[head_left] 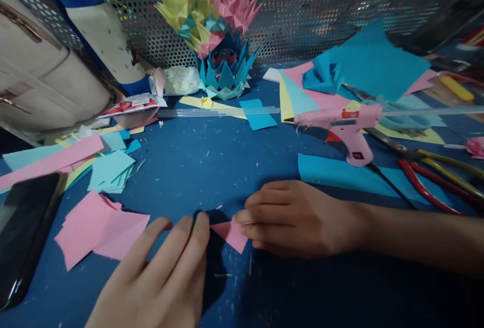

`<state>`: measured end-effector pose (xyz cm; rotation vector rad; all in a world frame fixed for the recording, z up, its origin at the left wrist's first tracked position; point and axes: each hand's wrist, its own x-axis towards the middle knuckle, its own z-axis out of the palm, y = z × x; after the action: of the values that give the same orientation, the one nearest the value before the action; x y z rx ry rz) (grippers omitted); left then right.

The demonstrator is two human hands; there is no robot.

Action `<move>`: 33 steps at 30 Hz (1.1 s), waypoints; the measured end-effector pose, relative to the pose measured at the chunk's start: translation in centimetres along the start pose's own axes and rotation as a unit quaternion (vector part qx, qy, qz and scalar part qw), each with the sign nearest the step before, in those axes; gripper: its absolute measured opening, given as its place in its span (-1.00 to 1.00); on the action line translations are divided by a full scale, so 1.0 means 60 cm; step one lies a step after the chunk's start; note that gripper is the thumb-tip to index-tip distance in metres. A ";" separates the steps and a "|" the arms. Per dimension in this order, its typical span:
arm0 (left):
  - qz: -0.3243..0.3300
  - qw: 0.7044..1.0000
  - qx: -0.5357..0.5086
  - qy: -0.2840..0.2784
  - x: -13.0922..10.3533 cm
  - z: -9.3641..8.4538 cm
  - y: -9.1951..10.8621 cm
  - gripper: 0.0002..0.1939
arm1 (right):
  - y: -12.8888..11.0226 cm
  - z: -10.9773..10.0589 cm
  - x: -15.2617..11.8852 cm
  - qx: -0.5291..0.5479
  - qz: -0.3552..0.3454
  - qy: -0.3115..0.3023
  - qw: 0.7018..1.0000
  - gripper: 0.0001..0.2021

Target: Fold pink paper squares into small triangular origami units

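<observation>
Hiding some pink paper (232, 237): right fingers (270, 215)

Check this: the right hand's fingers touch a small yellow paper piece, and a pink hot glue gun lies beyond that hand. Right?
Not yellow: the head view shows the small paper piece that the right hand touches is pink. The pink hot glue gun does lie beyond that hand.
</observation>
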<state>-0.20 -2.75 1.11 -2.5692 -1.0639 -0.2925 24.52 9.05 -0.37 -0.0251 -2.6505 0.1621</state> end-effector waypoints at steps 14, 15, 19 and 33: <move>-0.002 0.997 -0.069 0.023 0.000 0.018 0.033 -0.68 | -0.005 0.001 0.003 -0.035 0.029 -0.061 0.997 -0.69; -0.004 0.997 -0.070 0.022 0.000 0.018 0.032 -0.68 | -0.006 -0.001 0.006 -0.039 0.032 -0.063 0.997 -0.68; -0.013 0.997 -0.074 0.029 0.004 0.018 0.028 -0.68 | -0.012 -0.024 0.014 -0.067 0.056 -0.093 0.992 -0.73; -0.010 0.996 -0.077 0.031 0.017 0.010 0.018 -0.68 | -0.002 -0.040 0.017 -0.055 0.070 -0.140 0.986 -0.62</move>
<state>1.30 -2.57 0.64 -2.6662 -1.0850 -0.4751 24.71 9.23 2.22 -0.2426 -2.9361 0.0693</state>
